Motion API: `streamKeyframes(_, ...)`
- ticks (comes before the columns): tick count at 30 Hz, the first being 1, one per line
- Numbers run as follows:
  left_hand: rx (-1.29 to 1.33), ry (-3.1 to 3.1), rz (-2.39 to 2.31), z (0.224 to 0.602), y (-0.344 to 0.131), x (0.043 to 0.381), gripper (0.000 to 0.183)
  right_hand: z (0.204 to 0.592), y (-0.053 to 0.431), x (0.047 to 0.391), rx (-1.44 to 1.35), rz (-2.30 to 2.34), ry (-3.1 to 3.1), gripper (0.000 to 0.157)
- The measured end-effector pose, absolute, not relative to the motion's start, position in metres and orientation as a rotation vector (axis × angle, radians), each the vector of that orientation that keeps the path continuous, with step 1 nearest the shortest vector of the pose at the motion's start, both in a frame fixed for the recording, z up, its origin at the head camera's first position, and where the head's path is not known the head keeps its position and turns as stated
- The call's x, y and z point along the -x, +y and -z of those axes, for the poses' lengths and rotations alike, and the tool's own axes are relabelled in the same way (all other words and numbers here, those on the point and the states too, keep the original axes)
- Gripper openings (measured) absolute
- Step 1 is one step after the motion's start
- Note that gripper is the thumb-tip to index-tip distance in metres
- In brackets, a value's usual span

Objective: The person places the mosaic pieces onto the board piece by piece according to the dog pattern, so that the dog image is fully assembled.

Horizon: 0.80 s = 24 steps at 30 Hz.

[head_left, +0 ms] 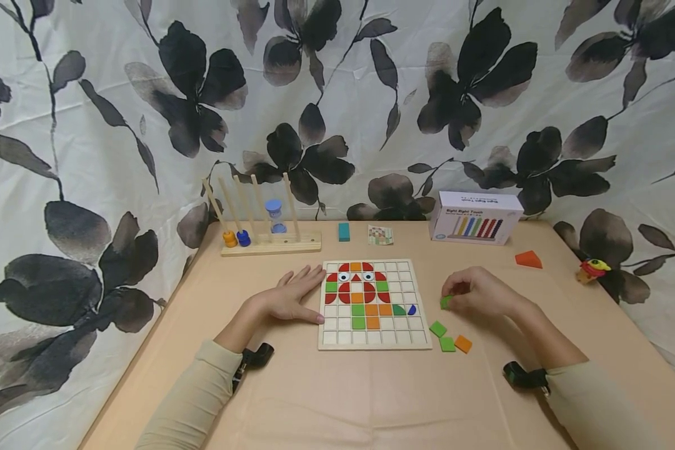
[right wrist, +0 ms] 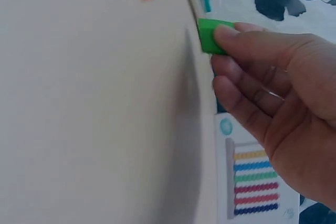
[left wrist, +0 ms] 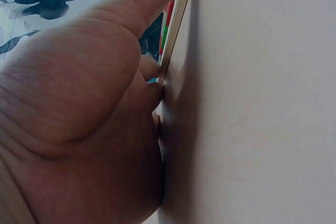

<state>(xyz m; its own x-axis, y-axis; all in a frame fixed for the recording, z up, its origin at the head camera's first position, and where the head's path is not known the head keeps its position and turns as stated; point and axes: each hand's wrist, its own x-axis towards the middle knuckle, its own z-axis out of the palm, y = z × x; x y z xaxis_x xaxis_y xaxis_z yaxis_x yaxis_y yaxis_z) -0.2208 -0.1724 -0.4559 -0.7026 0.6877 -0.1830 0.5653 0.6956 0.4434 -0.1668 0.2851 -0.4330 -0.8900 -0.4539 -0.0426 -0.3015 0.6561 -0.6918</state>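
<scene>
My left hand (head_left: 292, 296) lies with straight fingers at the left edge of a white gridded board (head_left: 337, 340), thumb and fingertips touching it. Red, green, orange and white tiles, two with eyes, form a pattern in the board's upper and middle squares. A dark green quarter-round piece (head_left: 399, 310) and a blue piece (head_left: 412, 310) sit toward its right side. Right of the board, my right hand (head_left: 480, 292) pinches a green square tile (right wrist: 211, 36) between thumb and fingers, just over the table. Two loose green tiles (head_left: 438, 329) and an orange tile (head_left: 463, 344) lie below that hand.
At the back left stands a wooden peg rack (head_left: 270, 245) with a few beads and a blue hourglass-shaped piece. A teal block (head_left: 344, 232), a small picture card (head_left: 380, 235) and a white box (head_left: 475, 219) line the back. Farther right are a red-orange piece (head_left: 529, 259) and a colourful toy (head_left: 593, 270).
</scene>
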Motion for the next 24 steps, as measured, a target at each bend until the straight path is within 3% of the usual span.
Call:
streamKeyframes(6,-1.000,2.574,-0.518,0.457,-0.172,0.221,0.110,0.420,0.261,0.177,0.778,1.186,2.701,0.021)
streamKeyframes(24,-1.001,2.564,-0.532,0.458,-0.171,0.219,0.110,0.421,0.177,0.175,0.958,1.048,2.469,0.015)
